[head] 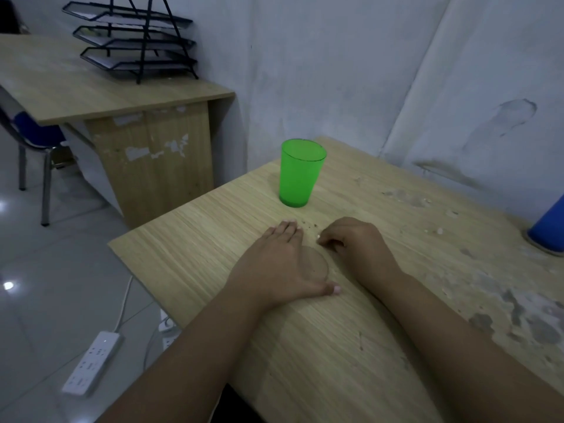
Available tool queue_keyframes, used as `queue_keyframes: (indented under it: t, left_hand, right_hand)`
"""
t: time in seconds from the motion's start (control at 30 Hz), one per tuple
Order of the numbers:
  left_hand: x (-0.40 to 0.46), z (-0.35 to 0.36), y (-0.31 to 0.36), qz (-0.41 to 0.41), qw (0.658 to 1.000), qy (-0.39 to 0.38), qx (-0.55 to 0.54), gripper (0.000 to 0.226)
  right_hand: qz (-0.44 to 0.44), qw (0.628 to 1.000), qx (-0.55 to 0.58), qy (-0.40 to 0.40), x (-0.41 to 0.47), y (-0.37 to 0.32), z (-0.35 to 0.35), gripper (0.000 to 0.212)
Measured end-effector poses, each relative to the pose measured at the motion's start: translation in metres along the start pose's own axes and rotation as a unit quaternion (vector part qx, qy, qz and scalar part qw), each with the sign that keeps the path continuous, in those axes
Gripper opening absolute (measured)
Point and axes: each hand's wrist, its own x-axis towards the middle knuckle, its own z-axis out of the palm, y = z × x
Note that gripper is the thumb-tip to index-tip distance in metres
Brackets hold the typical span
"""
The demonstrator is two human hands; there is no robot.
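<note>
- Pale wood-grain surface point(213, 239), flaking at the right of the frame; scuffed white wall point(335, 71) behind.
- Translucent green tapered cup point(300, 174), centre.
- Left hand point(283, 264) lies flat, fingers straight; right hand point(351, 242) has its fingers curled, grip impossible to tell.

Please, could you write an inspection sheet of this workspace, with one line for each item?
Surface: wooden table, worn and flaking on its right part.
Job's things: small crumbs just beyond the fingertips; green cup upright behind them.
Clutter: blue object at the right edge, cut off.
Grips: left hand flat on the table, fingers straight; right hand curled, and I cannot tell whether it pinches a crumb.
Cables: white power strip and white cable on the floor, left of the table.
Surroundings: second desk with black tray rack, blue chair, grey wall.
</note>
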Motion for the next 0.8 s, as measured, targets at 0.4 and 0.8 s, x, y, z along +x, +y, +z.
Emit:
queue_keyframes:
  t: [0.4,0.8]
  left_hand:
    - [-0.002,-0.002,-0.001,-0.002,1.0,0.01,0.003,0.129]
    - [0.0,-0.003,0.0,-0.009,1.0,-0.009,0.006,0.13]
  right_hand:
    - [0.022,0.999,-0.036,-0.006,0.032,0.009,0.016,0.013]
    - [0.06,0.997,-0.052,0.007,0.001,0.029,-0.014,0.018]
